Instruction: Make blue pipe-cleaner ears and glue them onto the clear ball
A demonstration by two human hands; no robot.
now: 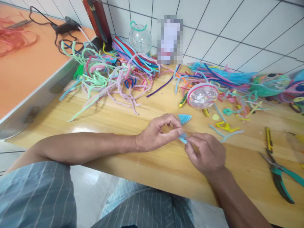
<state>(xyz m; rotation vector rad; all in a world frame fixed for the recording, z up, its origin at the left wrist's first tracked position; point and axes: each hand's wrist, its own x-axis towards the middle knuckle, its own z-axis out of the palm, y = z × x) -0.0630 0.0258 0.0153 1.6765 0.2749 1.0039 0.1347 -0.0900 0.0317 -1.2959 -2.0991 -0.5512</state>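
Note:
Near the table's front edge, my left hand (161,131) pinches a short light-blue pipe cleaner piece (182,138) between thumb and index finger. My right hand (206,152) meets it from the other side, fingertips closed on the same piece. Most of the piece is hidden by the fingers, so its full shape cannot be made out. Just beyond my left fingertips lies a blue, cone-like shape (184,118) of wound pipe cleaner. To the right of it are a pale yellow disc (215,117), loose light-blue stems (231,136) and a bent yellow pipe cleaner (226,127).
Tangled pipe cleaners (118,79) cover the back left. A clear plastic dome (201,95) sits mid-table, a clear ball (140,38) behind. Blue pipe cleaner bundles (228,76) lie along the tiled wall. Teal-handled pliers (277,171) and a yellow cutter (268,139) rest at right.

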